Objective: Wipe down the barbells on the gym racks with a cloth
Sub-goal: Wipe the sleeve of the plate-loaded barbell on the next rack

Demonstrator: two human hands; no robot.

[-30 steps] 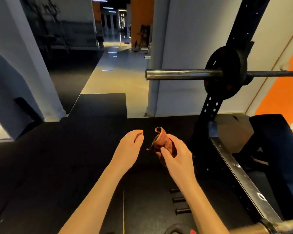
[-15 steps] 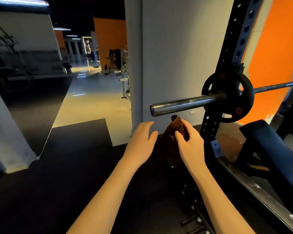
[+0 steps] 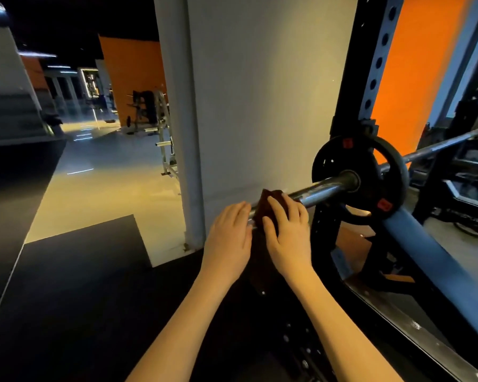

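Observation:
A steel barbell [image 3: 324, 192] lies across a black rack upright [image 3: 351, 86], with a black weight plate [image 3: 360, 177] on its sleeve. A dark brown cloth [image 3: 265, 205] is draped over the sleeve's free end. My right hand [image 3: 286, 230] lies on top of the cloth with its fingers curled over it and the bar. My left hand [image 3: 228, 235] covers the tip of the sleeve just left of the cloth, fingers bent over it. The bar's end is hidden under both hands.
A white pillar [image 3: 246, 106] stands right behind the bar. A padded bench [image 3: 436, 268] and the rack's lower rail [image 3: 414, 326] fill the right side. Black rubber flooring [image 3: 75, 285] spreads to the left, with other gym machines [image 3: 152, 111] far back.
Both hands rose from below the bar onto the sleeve's end, and the cloth now lies over the bar. The view moved closer to the rack.

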